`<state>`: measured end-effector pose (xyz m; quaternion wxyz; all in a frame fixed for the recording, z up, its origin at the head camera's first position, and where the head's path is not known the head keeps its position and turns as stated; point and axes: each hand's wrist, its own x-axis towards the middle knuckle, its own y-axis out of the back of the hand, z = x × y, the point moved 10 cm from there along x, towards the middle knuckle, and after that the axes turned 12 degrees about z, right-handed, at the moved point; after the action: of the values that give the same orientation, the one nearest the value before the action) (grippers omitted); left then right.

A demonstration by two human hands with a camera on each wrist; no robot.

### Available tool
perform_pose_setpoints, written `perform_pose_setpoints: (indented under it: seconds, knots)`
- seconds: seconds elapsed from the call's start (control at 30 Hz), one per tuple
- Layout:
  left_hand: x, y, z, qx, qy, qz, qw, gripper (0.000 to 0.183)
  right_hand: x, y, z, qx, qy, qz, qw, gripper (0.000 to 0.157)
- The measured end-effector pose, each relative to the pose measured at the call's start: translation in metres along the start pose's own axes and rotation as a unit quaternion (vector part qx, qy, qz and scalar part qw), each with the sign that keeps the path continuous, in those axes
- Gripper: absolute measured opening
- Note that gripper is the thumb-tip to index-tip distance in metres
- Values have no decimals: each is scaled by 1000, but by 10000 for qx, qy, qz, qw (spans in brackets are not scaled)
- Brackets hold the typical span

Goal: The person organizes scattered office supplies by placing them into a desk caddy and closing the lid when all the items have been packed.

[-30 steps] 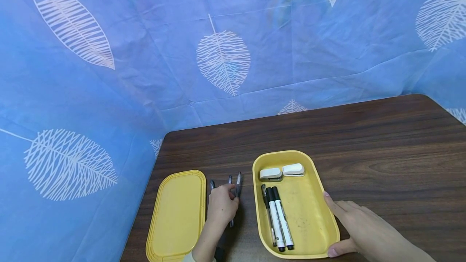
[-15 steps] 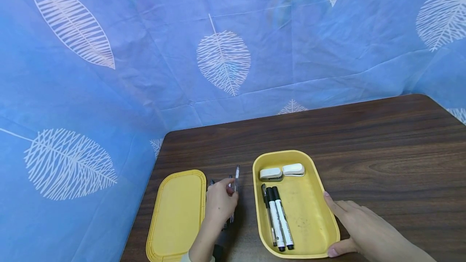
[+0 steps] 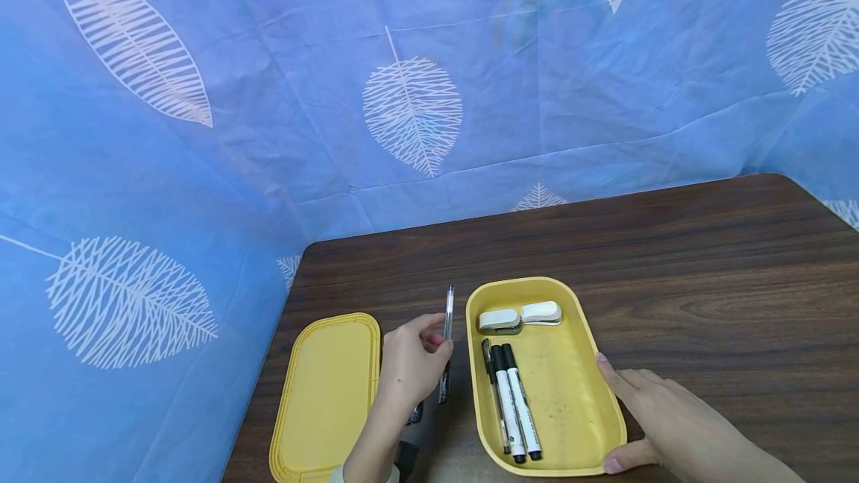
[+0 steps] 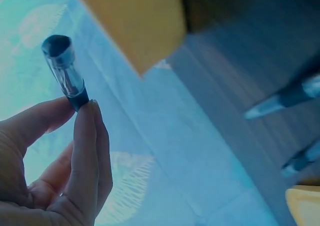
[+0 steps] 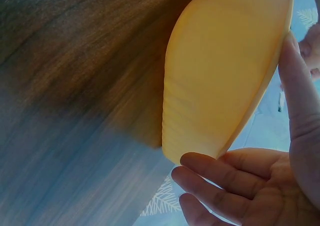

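My left hand (image 3: pixel 411 364) pinches a clear-barrelled pen (image 3: pixel 448 317) between thumb and fingers, just left of the yellow box (image 3: pixel 570 300). In the left wrist view, the fingertips grip the pen (image 4: pixel 70 76) near one dark end. Part of another dark pen (image 3: pixel 415 414) shows beneath this hand; the rest is hidden. With its fingers spread, my right hand (image 3: pixel 661 420) touches the box's right rim and near corner. In the right wrist view its fingers lie against the box's outer wall (image 5: pixel 215 76). No object sits in this hand.
Inside the box lie two white mini staplers (image 3: pixel 499 320), a black-capped pen (image 3: pixel 495 393) and two white markers (image 3: pixel 523 412) with black caps. A flat yellow lid (image 3: pixel 329 393) is on the brown table (image 3: pixel 705 267) at left. Blue leaf-patterned cloth (image 3: pixel 288 95) hangs behind.
My left hand has lifted the pen off the table and brought it slightly right, toward the box. My right hand keeps its place at the box.
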<state>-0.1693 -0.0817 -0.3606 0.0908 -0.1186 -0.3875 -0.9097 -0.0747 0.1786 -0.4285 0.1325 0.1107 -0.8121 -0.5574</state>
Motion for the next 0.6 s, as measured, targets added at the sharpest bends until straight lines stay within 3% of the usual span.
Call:
perform_pose_setpoints:
  seconds: [0.3, 0.6]
  knots:
    - [-2, 0, 33, -566, -211, -274, 9978, 34, 1, -1, 0, 19, -93, -80, 9999, 125]
    - [-4, -9, 54, -1108, -214, -499, 9924, 41, -1, 2, -1, 40, 61, 74, 9999, 126]
